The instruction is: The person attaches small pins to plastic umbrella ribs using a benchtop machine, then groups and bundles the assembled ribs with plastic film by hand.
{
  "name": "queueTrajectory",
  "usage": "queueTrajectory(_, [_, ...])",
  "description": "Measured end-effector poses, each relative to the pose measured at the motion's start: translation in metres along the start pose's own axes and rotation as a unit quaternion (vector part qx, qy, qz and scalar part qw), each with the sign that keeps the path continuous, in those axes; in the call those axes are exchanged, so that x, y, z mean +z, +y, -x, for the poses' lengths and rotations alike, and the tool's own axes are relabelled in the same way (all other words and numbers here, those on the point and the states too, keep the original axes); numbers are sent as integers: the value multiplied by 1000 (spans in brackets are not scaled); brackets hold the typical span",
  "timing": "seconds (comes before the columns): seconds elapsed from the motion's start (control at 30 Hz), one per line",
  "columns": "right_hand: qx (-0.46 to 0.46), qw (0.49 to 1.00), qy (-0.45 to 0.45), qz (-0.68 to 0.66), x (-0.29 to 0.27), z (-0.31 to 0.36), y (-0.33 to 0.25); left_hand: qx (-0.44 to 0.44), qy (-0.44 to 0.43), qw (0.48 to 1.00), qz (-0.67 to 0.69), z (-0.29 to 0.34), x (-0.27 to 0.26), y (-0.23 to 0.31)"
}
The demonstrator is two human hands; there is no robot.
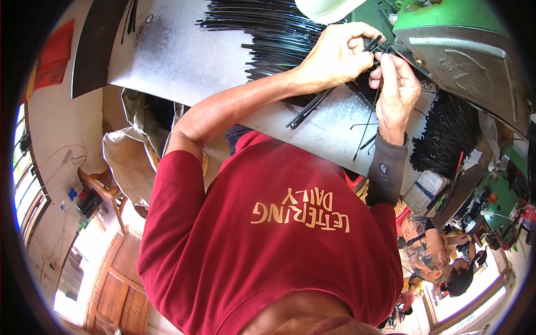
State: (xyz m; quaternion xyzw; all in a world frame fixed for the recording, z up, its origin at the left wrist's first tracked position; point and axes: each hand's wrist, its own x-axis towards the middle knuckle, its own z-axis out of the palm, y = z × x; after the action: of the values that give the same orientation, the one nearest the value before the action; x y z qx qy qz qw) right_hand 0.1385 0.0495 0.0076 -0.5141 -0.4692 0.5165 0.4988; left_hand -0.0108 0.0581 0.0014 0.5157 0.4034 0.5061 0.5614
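My left hand [338,58] is closed around a few thin black rods [310,109], whose lower ends slant out toward the near edge of the metal-topped table [184,61]. Close to its fingertips, my right hand [395,89] pinches a thin black piece [381,82]. Both hands meet just left of a green machine [446,22] with a grey cover plate [466,67]. The exact contact between the rods and the machine is hidden by my fingers. Many similar black rods [273,42] lie in a pile beyond my left forearm.
A dense bundle of black rods [446,134] lies right of my right wrist. Several loose bent rods [365,131] rest near the table edge. A white rounded object [329,8] stands at the far side. Another person [430,251] works at the lower right.
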Motion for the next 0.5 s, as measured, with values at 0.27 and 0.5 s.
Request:
queueTrajectory(0.27, [1,999,3,-34,1,0,1,-13,8,999,45,0,2,1])
queueTrajectory(0.5, [15,996,-5,-83,-4,-2,2,-13,-4,998,67,-4,4,2])
